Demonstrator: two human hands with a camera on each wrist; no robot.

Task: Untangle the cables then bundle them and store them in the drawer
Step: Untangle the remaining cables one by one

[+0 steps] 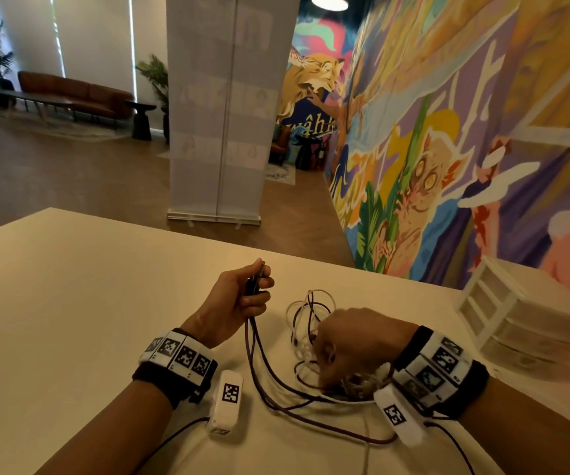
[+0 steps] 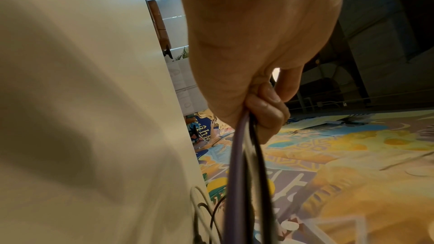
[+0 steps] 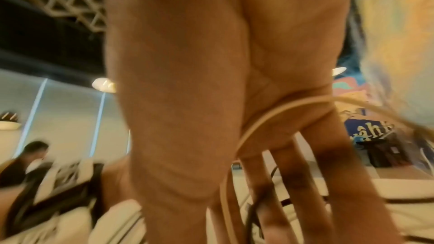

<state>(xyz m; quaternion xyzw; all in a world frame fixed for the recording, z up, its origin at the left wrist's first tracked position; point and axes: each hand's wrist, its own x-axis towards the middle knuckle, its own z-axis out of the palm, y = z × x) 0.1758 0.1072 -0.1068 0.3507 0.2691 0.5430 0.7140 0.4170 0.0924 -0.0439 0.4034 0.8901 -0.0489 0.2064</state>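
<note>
My left hand [image 1: 239, 296] raised above desk [image 1: 71, 303], left of cable tangle [image 1: 307, 323]; fingers curled tight round purple cable [image 1: 256, 358] ends; strands drop from fist to desk; my right hand [image 1: 348, 341] down on tangle, back up; wrist view shows fingers [image 3: 291, 170] spread, straight, white cable [image 3: 237, 147] looped between them; white drawer unit [image 1: 516, 320] right of tangle, well apart, at desk edge.

On the worktop [image 1: 71, 286] the tangled cables [image 1: 305, 323] lay between my hands, my left hand [image 1: 239, 299] raised to their left, my right hand [image 1: 352, 341] on them (fingers hidden). The drawer unit [image 1: 516, 313] stood far right.
</note>
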